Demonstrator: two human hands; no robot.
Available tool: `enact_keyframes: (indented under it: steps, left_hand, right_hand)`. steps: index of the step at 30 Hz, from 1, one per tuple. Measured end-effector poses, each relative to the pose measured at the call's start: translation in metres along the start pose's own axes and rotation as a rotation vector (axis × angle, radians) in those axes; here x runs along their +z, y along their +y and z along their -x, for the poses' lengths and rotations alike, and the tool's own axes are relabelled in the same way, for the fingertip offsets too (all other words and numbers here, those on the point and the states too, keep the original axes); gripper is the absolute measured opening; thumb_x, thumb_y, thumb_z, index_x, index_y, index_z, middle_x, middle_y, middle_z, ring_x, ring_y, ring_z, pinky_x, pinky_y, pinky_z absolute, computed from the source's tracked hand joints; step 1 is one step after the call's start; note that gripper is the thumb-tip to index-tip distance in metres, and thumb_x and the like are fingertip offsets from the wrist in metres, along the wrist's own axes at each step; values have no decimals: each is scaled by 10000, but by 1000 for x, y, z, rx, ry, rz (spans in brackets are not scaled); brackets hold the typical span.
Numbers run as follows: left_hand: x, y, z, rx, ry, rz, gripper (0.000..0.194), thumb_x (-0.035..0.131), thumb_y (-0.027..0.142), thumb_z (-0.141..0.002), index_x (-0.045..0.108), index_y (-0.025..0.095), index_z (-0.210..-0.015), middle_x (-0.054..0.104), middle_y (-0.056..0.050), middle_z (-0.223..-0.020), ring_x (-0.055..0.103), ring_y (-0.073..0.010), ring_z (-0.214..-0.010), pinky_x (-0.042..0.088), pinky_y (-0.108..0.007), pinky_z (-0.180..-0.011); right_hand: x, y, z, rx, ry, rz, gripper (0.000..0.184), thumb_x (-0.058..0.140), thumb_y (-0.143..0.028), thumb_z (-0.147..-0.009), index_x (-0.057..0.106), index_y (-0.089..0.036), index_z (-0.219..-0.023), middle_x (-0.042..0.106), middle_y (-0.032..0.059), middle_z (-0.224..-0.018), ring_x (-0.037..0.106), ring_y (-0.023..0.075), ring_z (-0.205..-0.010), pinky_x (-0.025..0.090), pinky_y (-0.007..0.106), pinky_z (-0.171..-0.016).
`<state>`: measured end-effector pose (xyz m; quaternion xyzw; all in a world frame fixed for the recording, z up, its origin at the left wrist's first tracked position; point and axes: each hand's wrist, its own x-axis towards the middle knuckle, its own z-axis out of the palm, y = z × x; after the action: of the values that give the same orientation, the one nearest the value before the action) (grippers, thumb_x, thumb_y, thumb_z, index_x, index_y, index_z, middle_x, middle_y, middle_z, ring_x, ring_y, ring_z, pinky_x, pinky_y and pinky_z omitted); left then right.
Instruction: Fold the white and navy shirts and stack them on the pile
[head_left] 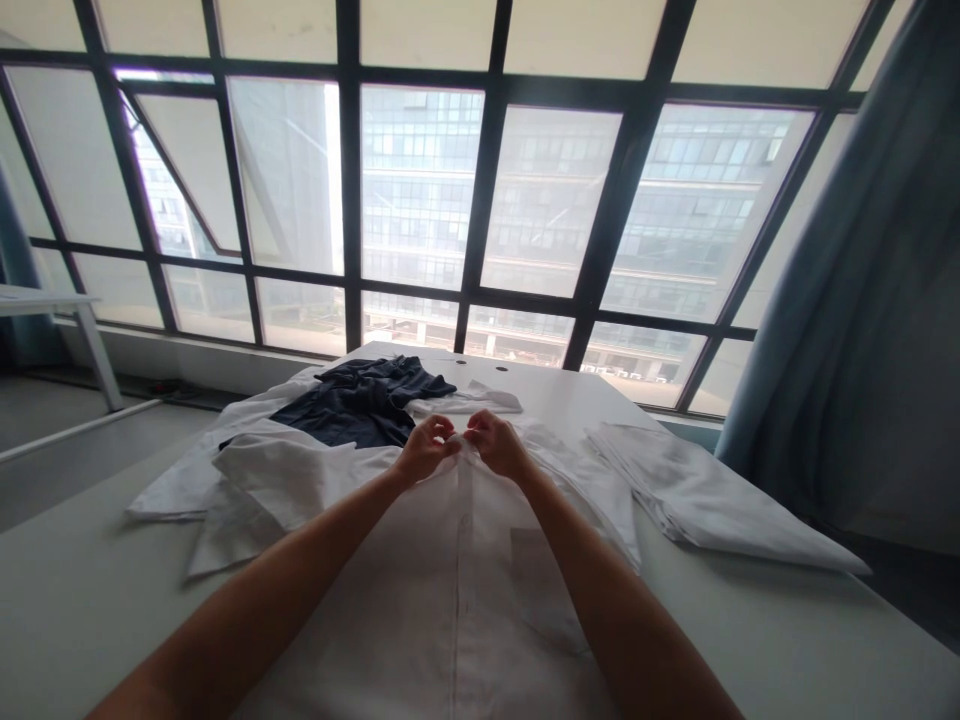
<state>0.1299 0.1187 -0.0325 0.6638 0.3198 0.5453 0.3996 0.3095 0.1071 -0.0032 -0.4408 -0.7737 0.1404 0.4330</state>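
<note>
- Your left hand (429, 450) and right hand (496, 445) almost meet, the fingers of each pinched together on the top edge of the white shirt (397, 610); whether a button is between them, you cannot tell from here.
- The shirt stretches from your fingers toward 6 o'clock, under and between your forearms, front up, its placket (459, 570) running fairly straight and the chest pocket (532, 570) on top.
- Done, by the look of it: the shirt is spread and its front lines up. The work at the neck seems unfinished, and the body lies unfolded.
- Just past your fingers at 12 o'clock is a small white piece (495, 398); at 10, a crumpled dark garment (360, 400); at 9, loose white cloth (281, 475). These crowd the space beyond your left hand.
- At 4 o'clock, a flat folded white pile (720, 495) rests on the worktop (67, 600), apart from your right hand.
- Farther out, a curtain (840, 300) hangs at 2 o'clock and another table (45, 297) stands at 10.
</note>
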Motion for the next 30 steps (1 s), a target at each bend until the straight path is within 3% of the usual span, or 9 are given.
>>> enact_keyframes:
  steps: [5,9,14,20,23,25,28,30]
  left_hand:
    - [-8,7,-1,92,-38,-204,288,777,291,-709,625,174,-924,697,-32,-803,658,-177,-791,504,-322,-804]
    - [-19,10,-3,163,-126,-353,303,716,335,-759,663,175,-1011,714,-65,-840,659,-202,-780,504,-330,-799]
    - [-36,10,-5,150,-263,-631,235,705,379,-751,747,211,-910,726,-88,-846,635,-256,-852,435,-380,-919]
    - [-48,2,-6,186,-236,-794,191,724,392,-730,730,212,-794,682,-105,-998,570,-293,-1019,343,-424,-1019]
    - [-58,-5,-8,102,-223,-812,287,788,429,-656,717,217,-836,650,-108,-1160,538,-309,-1108,379,-400,-996]
    - [-65,-8,-10,59,-219,-750,346,814,455,-611,707,225,-846,653,-99,-1166,557,-293,-1087,427,-359,-945]
    - [-69,-9,-14,58,-233,-568,344,794,470,-629,683,204,-818,690,-80,-938,622,-234,-872,482,-307,-817]
    - [-67,-7,-16,58,-219,-459,334,769,462,-661,648,183,-800,670,-56,-795,624,-208,-758,494,-297,-740]
  right_hand:
    - [-19,18,-1,82,-132,-77,253,534,-403,-842,636,-175,-796,609,7,-664,521,151,-611,402,260,-602]
    - [-33,32,1,148,-194,-1,163,526,-188,-732,684,-160,-763,664,32,-710,571,174,-678,445,280,-677]
    - [-40,27,2,-33,-88,351,289,531,-74,-658,739,-175,-832,719,70,-896,604,241,-918,407,385,-937]
    - [-45,-2,5,-230,-50,755,221,583,-120,-689,761,-177,-807,679,96,-841,545,274,-960,192,476,-1128]
    - [-46,-7,7,-210,-8,872,187,584,-184,-726,763,-176,-781,658,124,-877,508,300,-999,123,509,-1152]
    - [-47,-6,7,-162,31,890,173,602,-222,-729,759,-174,-785,650,145,-973,490,315,-1035,107,530,-1152]
    - [-49,2,7,-81,56,841,155,628,-230,-708,739,-164,-794,631,160,-1073,496,325,-1055,98,564,-1143]
    - [-52,8,5,-18,45,735,126,617,-214,-714,708,-159,-781,642,150,-1028,535,303,-998,170,566,-1118]
